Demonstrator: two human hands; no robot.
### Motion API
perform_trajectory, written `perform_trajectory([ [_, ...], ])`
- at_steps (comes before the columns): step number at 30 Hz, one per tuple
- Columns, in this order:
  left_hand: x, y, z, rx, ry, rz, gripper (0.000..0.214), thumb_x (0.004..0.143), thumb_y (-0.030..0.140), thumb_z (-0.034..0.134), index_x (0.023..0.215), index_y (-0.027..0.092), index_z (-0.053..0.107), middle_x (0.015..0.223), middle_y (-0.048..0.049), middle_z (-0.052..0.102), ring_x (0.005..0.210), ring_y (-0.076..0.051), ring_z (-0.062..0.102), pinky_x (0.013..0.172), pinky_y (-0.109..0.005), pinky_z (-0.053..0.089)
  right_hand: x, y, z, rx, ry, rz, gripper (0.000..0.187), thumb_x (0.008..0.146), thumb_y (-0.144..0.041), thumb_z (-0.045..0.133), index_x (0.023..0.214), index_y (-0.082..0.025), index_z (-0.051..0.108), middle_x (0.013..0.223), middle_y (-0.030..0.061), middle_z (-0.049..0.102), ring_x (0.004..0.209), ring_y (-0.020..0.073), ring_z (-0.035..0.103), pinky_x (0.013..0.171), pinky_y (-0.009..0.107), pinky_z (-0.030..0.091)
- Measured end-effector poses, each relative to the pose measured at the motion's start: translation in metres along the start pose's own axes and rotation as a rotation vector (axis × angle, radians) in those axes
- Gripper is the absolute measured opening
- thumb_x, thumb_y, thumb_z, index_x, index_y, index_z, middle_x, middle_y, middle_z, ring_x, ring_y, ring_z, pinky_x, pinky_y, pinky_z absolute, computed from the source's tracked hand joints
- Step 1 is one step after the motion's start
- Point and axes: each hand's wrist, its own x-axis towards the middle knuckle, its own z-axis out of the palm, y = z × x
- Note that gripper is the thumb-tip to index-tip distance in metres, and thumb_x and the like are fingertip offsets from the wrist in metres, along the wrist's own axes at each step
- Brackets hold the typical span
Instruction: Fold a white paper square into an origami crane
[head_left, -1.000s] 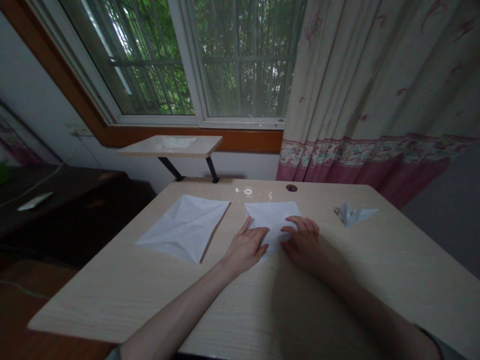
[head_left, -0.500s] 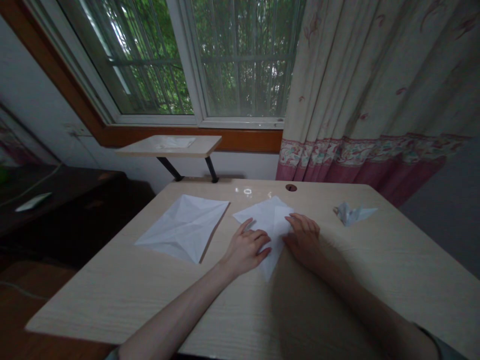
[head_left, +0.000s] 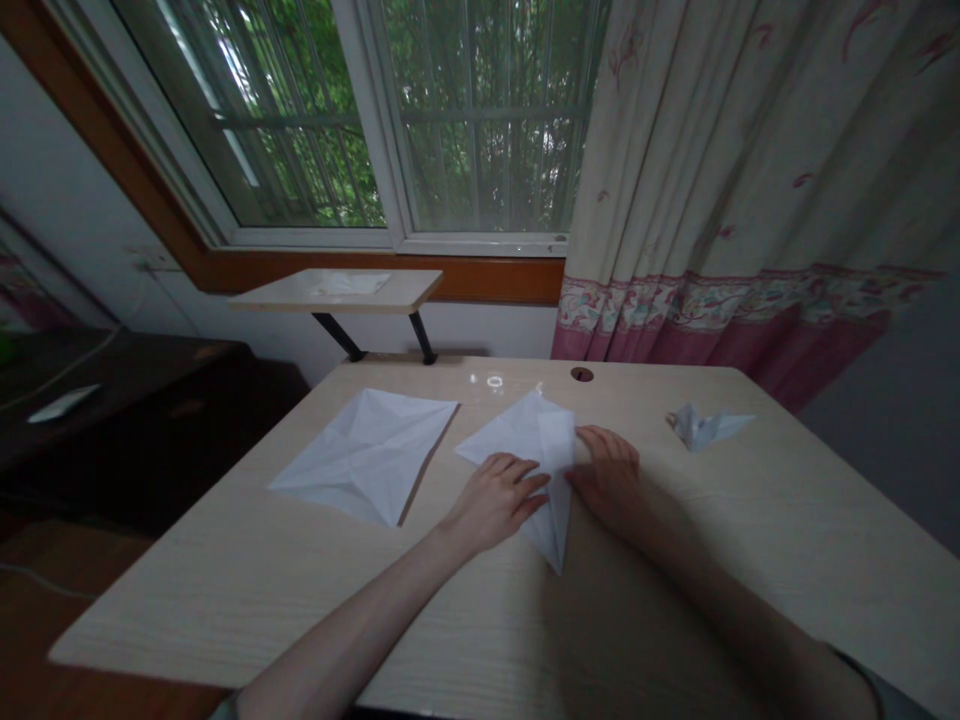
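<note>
A partly folded sheet of white paper (head_left: 555, 440) lies on the desk in front of me, its lower end narrowing to a point. My left hand (head_left: 499, 500) rests on its lower left part, fingers stretched across it. At the paper's right edge is my right hand (head_left: 611, 480), its fingers bent and their tips touching or nearly touching the fold. Farther left, a creased, spread-out white sheet (head_left: 367, 455) lies by itself. A small folded paper figure with a pointed end (head_left: 705, 428) sits on the right side.
All of this is on a pale wooden desk (head_left: 420, 620). A small raised shelf (head_left: 285, 293) at its back left carries more white paper (head_left: 356, 284). Behind are a window (head_left: 480, 130) and a flowered curtain (head_left: 697, 180). A dark table (head_left: 150, 390) stands at left.
The folded paper has turned slightly, its lower point swinging right and its top shifting left. My left fingers have drawn closer together and slid a little right. My right hand has barely moved.
</note>
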Motion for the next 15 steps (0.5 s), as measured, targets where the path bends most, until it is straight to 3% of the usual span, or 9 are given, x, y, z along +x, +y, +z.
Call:
perform_trajectory([
  [5,-0.0037,-0.0032,0.0090,0.056,-0.046,0.073,0.041,0.101,0.045,0.046,0.135,0.026,0.059,0.145,-0.0101,0.053,0.134,-0.028,0.050,0.108,-0.042,0.045,-0.0004,0.0008,0.0007,-0.022,-0.021,0.019,0.048,0.090,-0.034,0.053,0.135,-0.018,0.045,0.128,0.0162,0.058,0.121,0.0317,0.051,0.104,0.048,0.036],
  [15,-0.0035,-0.0027,0.0063,0.054,-0.088,0.052,0.042,0.099,0.048,0.050,0.132,0.027,0.062,0.147,-0.0095,0.052,0.136,-0.027,0.049,0.110,-0.039,0.045,0.0005,0.0005,0.0002,0.004,-0.018,0.009,0.042,0.090,-0.030,0.055,0.129,-0.018,0.048,0.126,0.0156,0.060,0.120,0.0310,0.053,0.103,0.049,0.037],
])
